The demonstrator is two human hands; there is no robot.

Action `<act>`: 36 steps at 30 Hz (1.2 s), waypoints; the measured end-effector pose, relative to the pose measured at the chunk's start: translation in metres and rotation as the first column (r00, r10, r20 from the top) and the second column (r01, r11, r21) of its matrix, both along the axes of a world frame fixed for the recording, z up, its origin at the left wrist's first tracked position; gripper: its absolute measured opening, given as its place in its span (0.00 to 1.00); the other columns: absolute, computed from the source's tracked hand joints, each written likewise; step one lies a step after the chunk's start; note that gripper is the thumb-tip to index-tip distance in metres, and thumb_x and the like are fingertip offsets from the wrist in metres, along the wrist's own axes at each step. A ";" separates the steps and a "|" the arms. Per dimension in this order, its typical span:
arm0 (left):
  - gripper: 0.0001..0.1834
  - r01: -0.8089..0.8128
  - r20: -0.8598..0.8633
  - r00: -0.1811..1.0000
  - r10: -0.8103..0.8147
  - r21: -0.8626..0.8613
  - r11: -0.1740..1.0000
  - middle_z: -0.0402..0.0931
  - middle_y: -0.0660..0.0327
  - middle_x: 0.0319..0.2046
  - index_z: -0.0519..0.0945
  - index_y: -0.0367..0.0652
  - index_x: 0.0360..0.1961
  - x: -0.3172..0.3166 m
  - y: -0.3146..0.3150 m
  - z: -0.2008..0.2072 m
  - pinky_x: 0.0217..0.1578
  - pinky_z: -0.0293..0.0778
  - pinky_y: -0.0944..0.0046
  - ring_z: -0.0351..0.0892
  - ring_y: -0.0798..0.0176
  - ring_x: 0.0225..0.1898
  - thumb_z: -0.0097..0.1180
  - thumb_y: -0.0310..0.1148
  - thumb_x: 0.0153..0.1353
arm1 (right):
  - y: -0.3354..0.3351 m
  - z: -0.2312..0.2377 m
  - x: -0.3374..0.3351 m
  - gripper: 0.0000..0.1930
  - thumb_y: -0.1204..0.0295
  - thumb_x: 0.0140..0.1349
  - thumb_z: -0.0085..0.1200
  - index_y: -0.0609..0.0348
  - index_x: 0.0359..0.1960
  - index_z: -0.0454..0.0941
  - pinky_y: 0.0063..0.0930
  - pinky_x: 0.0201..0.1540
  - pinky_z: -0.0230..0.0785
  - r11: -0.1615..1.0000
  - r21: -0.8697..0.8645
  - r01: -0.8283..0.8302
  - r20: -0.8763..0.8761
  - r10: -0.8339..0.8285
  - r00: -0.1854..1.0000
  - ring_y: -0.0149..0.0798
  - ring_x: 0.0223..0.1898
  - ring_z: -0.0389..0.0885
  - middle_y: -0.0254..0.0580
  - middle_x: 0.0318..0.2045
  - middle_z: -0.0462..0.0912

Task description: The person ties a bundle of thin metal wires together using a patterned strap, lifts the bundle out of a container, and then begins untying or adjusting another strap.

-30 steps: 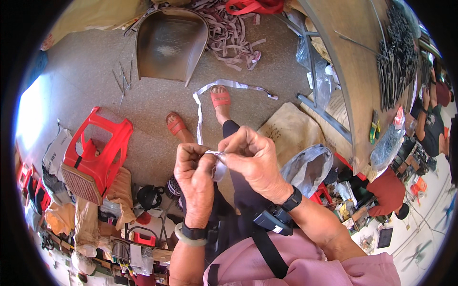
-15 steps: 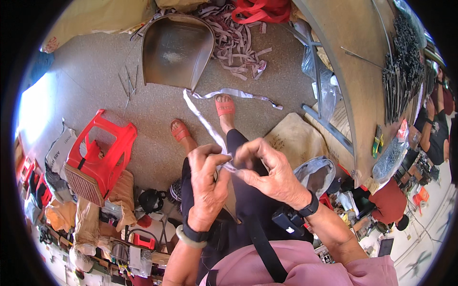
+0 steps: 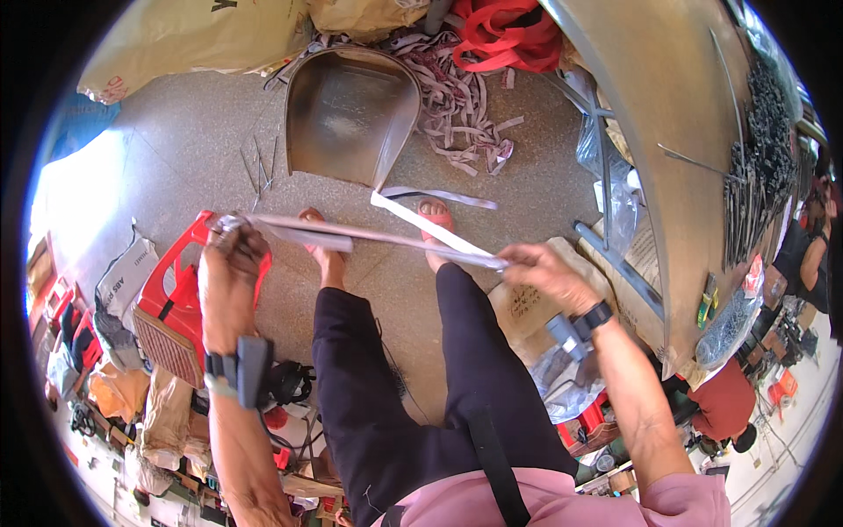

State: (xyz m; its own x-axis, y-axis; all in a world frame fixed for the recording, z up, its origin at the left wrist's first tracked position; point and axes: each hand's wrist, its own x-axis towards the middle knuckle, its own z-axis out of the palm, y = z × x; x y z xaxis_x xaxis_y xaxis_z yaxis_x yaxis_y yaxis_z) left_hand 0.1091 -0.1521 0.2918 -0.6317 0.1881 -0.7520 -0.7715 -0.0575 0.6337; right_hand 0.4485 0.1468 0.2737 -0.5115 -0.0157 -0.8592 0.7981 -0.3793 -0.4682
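Observation:
A pale fabric strip (image 3: 386, 234) stretches across my knees between both hands. My left hand (image 3: 230, 272), out at the left in front of the red stool, is closed on one end, with a short tail hanging along it; motion blurs its fingers. My right hand (image 3: 553, 277) pinches the strip at the right. From there another length slants up to the lower tip of a brown, shield-shaped metal pan (image 3: 351, 110) on the floor. A loose end of strip (image 3: 448, 197) lies just above my right foot.
A heap of mauve fabric strips (image 3: 461, 105) and a red bag (image 3: 509, 35) lie beyond the pan. Thin rods (image 3: 261, 167) rest on the floor. At right stands a table (image 3: 650, 132) bearing dark wire ties (image 3: 755, 184). A red stool (image 3: 189, 290) stands left.
My hands have moved from close together over my lap to far apart, left and right, with the strip drawn out between them. The view has shifted slightly.

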 end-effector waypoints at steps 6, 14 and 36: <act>0.12 0.158 -0.075 0.985 -0.153 0.067 0.985 0.79 0.55 0.44 0.75 0.34 0.50 -0.091 -0.083 -0.092 0.49 0.74 0.64 0.77 0.63 0.43 0.43 0.23 0.70 | 0.065 -0.043 0.060 0.16 0.63 0.55 0.61 0.61 0.40 0.81 0.22 0.46 0.63 0.964 0.229 0.135 0.146 -0.171 0.974 0.27 0.35 0.74 0.29 0.30 0.79; 0.08 0.173 0.133 0.975 -0.177 0.043 0.984 0.82 0.55 0.38 0.78 0.36 0.44 -0.099 -0.025 -0.164 0.41 0.76 0.61 0.81 0.60 0.36 0.49 0.25 0.67 | 0.097 -0.078 0.151 0.14 0.65 0.57 0.61 0.63 0.39 0.84 0.25 0.48 0.66 0.772 0.609 -0.182 0.524 -0.220 0.823 0.33 0.36 0.78 0.33 0.27 0.82; 0.09 0.418 0.017 0.908 -0.418 -0.027 0.908 0.79 0.59 0.40 0.77 0.38 0.45 -0.158 -0.028 -0.199 0.40 0.70 0.68 0.74 0.67 0.34 0.49 0.30 0.69 | -0.043 -0.225 -0.218 0.21 0.65 0.57 0.62 0.61 0.50 0.78 0.35 0.49 0.72 0.932 0.169 -0.320 -0.071 0.336 0.939 0.38 0.42 0.80 0.39 0.40 0.82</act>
State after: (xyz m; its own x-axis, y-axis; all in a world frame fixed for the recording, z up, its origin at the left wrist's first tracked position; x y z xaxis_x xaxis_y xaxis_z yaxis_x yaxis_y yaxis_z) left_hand -0.0484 -0.1800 0.0931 -0.4922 0.4114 -0.7671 -0.7273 0.2898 0.6221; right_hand 0.2304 0.1033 0.0488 -0.5810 -0.0692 -0.8110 0.8136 -0.0220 -0.5810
